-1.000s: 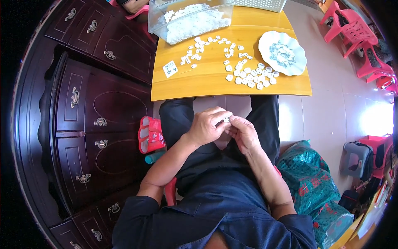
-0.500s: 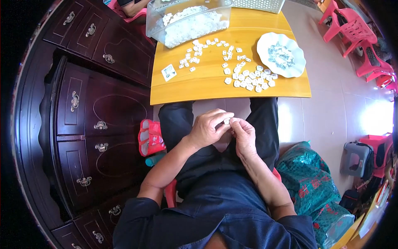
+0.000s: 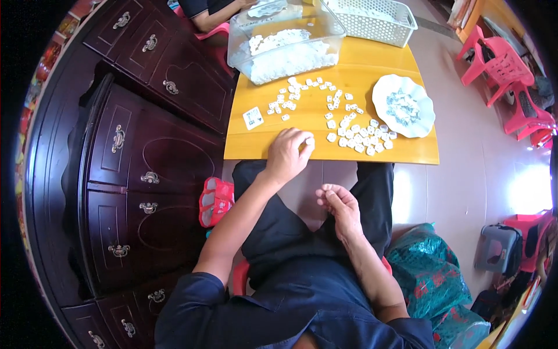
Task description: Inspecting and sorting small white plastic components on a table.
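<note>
Head view: on the left, a dark wooden cabinet (image 3: 139, 166) with metal handles stands next to a red bag (image 3: 216, 202) on the floor. A co-worker's forearm (image 3: 221, 17) reaches in at the top, beside a clear plastic bin (image 3: 237, 53) holding many white pieces. The bin sits on the far part of a yellow wooden table (image 3: 360, 58). Nearer lies a white card (image 3: 253, 118) with a dark mark, and a loose group of white pieces (image 3: 285, 105) is scattered just right of it. The left hand (image 3: 288, 154) is over the table's near edge, pinching a small white piece (image 3: 310, 141) between thumb and fingers. The right hand (image 3: 341, 210) hangs over the lap, apart from the table, its thumb and fingertips drawn together; whether it grasps anything I cannot tell. Farther right are a denser cluster of white pieces (image 3: 365, 139), a perforated white basket (image 3: 378, 32) behind, a scalloped plate (image 3: 383, 96) with a grey-green pattern, and a shiny green bag (image 3: 430, 262) on the floor.
</note>
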